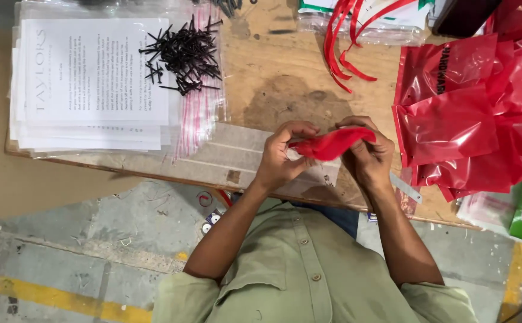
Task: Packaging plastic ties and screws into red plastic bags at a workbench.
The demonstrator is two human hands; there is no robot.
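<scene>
Two hands are pinching a shiny red bag (332,143).
The left hand (282,157) and right hand (365,157) are squeezing its crinkly plastic over the wooden table (285,72), near spiky black screws (183,54) and more red bags (470,119).

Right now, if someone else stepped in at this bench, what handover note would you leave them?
Left hand and right hand both grip one small red plastic bag, held over the wooden board at its near edge. Loose black screws are piled at far left, beside the stack of printed sheets. More red bags are heaped at right. Whether the held bag has been filled cannot be told.
</scene>
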